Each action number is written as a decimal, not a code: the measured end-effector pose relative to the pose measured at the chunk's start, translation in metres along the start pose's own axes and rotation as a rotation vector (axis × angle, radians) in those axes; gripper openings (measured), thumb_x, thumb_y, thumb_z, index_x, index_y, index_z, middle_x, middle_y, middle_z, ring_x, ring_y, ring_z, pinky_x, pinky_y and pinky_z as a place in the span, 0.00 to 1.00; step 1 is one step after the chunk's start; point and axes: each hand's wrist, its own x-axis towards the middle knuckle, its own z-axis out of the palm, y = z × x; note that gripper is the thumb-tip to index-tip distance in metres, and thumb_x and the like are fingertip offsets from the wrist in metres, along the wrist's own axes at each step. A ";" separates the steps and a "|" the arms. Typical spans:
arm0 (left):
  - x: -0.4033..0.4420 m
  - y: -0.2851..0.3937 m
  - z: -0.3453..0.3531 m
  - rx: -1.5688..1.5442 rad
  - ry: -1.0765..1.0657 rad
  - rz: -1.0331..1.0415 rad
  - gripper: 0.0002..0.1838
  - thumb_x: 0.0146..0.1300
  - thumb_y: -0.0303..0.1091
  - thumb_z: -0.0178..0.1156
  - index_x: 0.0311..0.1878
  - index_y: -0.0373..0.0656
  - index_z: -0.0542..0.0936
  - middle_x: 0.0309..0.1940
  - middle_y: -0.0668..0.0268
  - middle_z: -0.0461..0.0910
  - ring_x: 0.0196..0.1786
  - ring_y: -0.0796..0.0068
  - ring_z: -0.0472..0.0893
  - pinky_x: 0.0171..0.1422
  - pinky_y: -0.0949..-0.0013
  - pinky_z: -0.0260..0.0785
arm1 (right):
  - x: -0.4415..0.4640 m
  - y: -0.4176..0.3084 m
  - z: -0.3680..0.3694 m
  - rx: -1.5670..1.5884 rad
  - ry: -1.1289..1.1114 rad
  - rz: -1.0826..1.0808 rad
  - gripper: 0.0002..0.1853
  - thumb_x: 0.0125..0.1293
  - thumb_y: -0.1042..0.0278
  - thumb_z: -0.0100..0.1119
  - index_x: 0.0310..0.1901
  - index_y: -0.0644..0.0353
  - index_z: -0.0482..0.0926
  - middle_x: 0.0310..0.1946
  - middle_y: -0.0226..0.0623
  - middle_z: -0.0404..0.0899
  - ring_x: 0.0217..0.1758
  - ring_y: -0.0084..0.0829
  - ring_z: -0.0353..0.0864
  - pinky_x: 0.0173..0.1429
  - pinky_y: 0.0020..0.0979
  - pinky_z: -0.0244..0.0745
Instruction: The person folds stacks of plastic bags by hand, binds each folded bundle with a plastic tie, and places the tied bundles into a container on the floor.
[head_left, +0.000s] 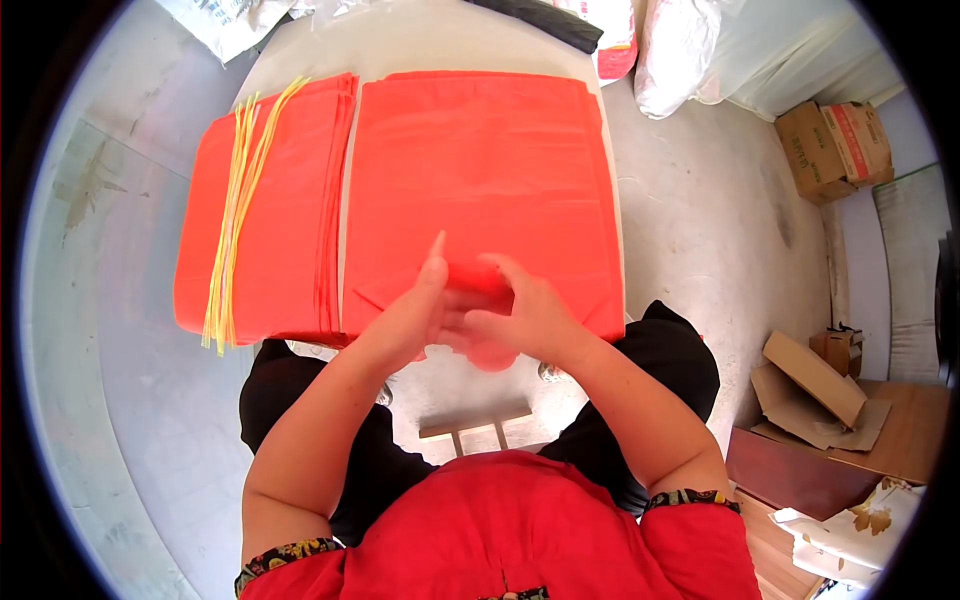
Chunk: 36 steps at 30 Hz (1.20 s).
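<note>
My left hand and my right hand meet over the near edge of a stack of red sheets. Between them is a bunched piece of thin red material, smeared by motion. The right fingers curve round it. One left finger points up and away from me, while the others blur against the bunch. To the left lies a second stack of red sheets, with a bundle of thin yellow strips laid lengthwise on top.
Both stacks rest on a pale table. A black roll and a white sack are at the far side. Cardboard boxes stand far right, and an opened carton sits nearer. A wooden crossbar shows between my legs.
</note>
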 end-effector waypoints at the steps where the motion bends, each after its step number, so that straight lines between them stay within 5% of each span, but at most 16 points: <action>1: 0.001 -0.001 0.002 0.001 0.012 0.011 0.42 0.83 0.68 0.33 0.88 0.56 0.39 0.67 0.48 0.76 0.55 0.63 0.85 0.53 0.68 0.80 | 0.005 0.009 0.001 -0.007 0.033 -0.019 0.35 0.68 0.64 0.69 0.74 0.61 0.69 0.58 0.51 0.84 0.62 0.42 0.85 0.65 0.40 0.79; 3: -0.001 -0.001 0.007 0.080 0.061 0.051 0.41 0.83 0.67 0.33 0.88 0.51 0.47 0.63 0.51 0.79 0.53 0.65 0.85 0.52 0.69 0.79 | 0.015 0.026 0.002 -0.025 0.086 -0.036 0.31 0.69 0.66 0.68 0.71 0.62 0.72 0.53 0.48 0.86 0.57 0.37 0.86 0.61 0.37 0.80; 8: 0.000 0.000 -0.005 0.347 0.226 0.186 0.23 0.83 0.43 0.52 0.74 0.46 0.73 0.54 0.58 0.81 0.46 0.72 0.83 0.51 0.68 0.78 | 0.028 0.056 0.004 0.038 0.172 -0.044 0.30 0.70 0.70 0.67 0.72 0.62 0.71 0.45 0.41 0.88 0.45 0.28 0.86 0.51 0.32 0.80; 12: 0.001 -0.006 -0.014 0.951 0.300 0.468 0.18 0.72 0.25 0.63 0.63 0.42 0.81 0.55 0.61 0.80 0.42 0.74 0.82 0.50 0.69 0.77 | 0.012 0.029 -0.008 -0.028 0.054 0.032 0.34 0.67 0.67 0.68 0.74 0.59 0.67 0.42 0.53 0.87 0.46 0.48 0.89 0.50 0.42 0.82; 17: -0.003 -0.010 0.002 1.264 0.226 0.498 0.19 0.66 0.25 0.67 0.60 0.39 0.82 0.63 0.55 0.78 0.53 0.59 0.84 0.57 0.61 0.79 | 0.004 0.029 -0.007 -0.238 0.005 -0.036 0.33 0.70 0.65 0.65 0.74 0.55 0.66 0.42 0.52 0.87 0.46 0.51 0.88 0.51 0.46 0.81; 20: 0.000 -0.011 0.004 1.365 0.185 0.531 0.21 0.63 0.26 0.69 0.60 0.39 0.82 0.68 0.52 0.75 0.60 0.51 0.82 0.62 0.56 0.78 | 0.005 0.030 -0.008 -0.415 -0.006 -0.023 0.37 0.68 0.62 0.67 0.76 0.55 0.66 0.41 0.46 0.88 0.44 0.44 0.88 0.50 0.39 0.81; 26: 0.003 -0.016 -0.002 1.453 0.091 0.530 0.24 0.59 0.27 0.72 0.60 0.39 0.83 0.70 0.52 0.74 0.65 0.49 0.80 0.67 0.54 0.76 | -0.010 0.015 -0.027 -0.525 -0.025 -0.069 0.19 0.67 0.59 0.68 0.56 0.56 0.78 0.38 0.41 0.85 0.44 0.46 0.86 0.46 0.46 0.79; 29: 0.000 -0.015 0.000 1.448 0.077 0.531 0.25 0.57 0.28 0.72 0.60 0.38 0.83 0.71 0.51 0.73 0.67 0.49 0.79 0.68 0.53 0.75 | -0.024 0.036 -0.019 -0.622 -0.072 -0.511 0.11 0.62 0.65 0.68 0.43 0.57 0.79 0.34 0.37 0.80 0.42 0.42 0.84 0.42 0.43 0.80; 36: -0.008 -0.004 0.003 1.474 -0.028 0.544 0.28 0.57 0.29 0.73 0.63 0.39 0.81 0.73 0.48 0.72 0.71 0.46 0.74 0.74 0.53 0.71 | -0.029 0.053 -0.003 -0.813 0.053 -0.626 0.06 0.57 0.73 0.65 0.31 0.57 0.76 0.31 0.35 0.76 0.38 0.40 0.82 0.37 0.39 0.79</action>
